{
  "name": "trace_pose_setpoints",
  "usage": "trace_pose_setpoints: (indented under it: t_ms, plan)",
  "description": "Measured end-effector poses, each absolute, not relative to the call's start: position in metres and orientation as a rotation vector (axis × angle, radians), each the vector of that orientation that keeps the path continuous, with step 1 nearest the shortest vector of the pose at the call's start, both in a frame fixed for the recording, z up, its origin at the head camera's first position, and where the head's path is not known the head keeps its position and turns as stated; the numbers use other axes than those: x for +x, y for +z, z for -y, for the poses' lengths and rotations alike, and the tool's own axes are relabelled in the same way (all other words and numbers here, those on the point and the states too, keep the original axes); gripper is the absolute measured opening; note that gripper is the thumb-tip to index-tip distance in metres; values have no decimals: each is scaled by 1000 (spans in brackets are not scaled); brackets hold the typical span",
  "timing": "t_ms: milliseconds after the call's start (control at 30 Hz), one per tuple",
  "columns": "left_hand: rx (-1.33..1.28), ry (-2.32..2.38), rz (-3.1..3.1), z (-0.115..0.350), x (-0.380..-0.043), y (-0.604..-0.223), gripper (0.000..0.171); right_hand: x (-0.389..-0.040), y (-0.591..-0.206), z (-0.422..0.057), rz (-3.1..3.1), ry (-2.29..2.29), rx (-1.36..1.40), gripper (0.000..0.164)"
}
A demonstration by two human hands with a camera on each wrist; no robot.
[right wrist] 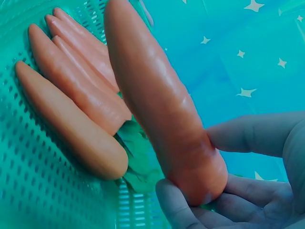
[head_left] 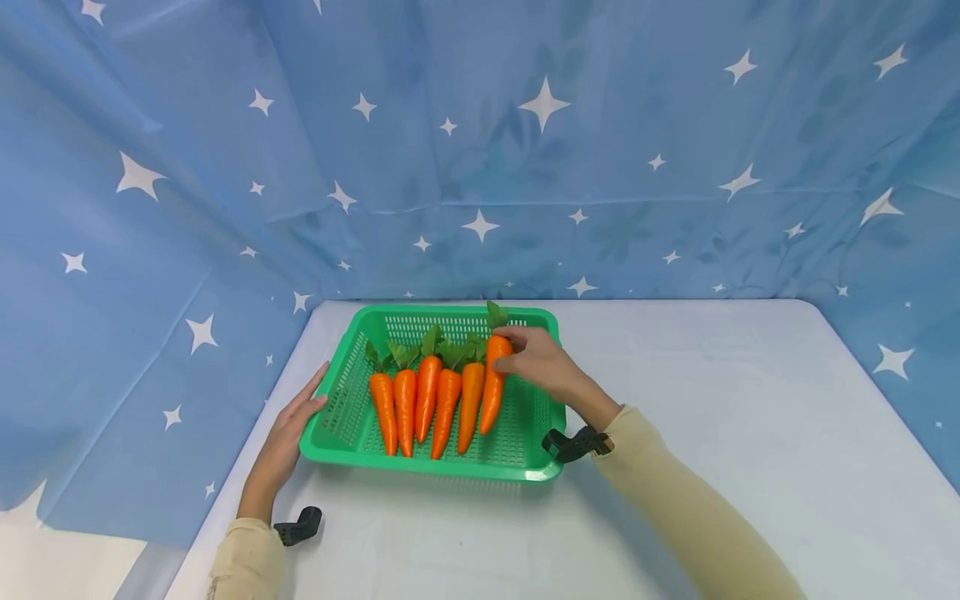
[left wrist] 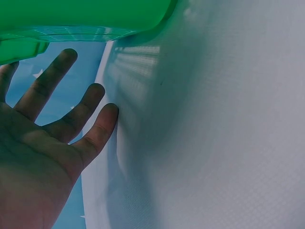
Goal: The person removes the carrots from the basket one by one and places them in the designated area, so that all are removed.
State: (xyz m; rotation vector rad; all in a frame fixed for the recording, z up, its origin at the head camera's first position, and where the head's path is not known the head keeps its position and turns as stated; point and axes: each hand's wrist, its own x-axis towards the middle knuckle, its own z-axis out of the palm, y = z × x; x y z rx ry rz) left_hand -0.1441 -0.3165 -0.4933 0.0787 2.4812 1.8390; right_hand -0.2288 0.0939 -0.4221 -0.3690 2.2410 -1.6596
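Observation:
Several orange carrots [head_left: 427, 398] with green tops lie side by side in a green plastic basket [head_left: 431, 467] on the table. At the right end of the row, my right hand [head_left: 542, 360] pinches one carrot [head_left: 492, 387] near its leafy end. The right wrist view shows this carrot [right wrist: 152, 90] raised above the others, with thumb and fingers on its thick end. My left hand [head_left: 288, 429] is at the basket's left rim with fairly straight fingers. In the left wrist view those fingers [left wrist: 97, 129] are spread below the green rim [left wrist: 86, 14].
A white-covered table [head_left: 712, 400] extends to the right of the basket and in front of it. Blue cloth with white stars [head_left: 480, 167] hangs behind the table and along its left side. Each wrist wears a black camera mount [head_left: 300, 527].

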Motion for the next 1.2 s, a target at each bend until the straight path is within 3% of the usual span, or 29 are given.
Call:
trace_pose_setpoints:
  t_ms: [1200]
  plan:
    - [56, 1848, -2482, 315, -145, -493, 57, -219, -402, -172, -2285, -1762, -355, 67]
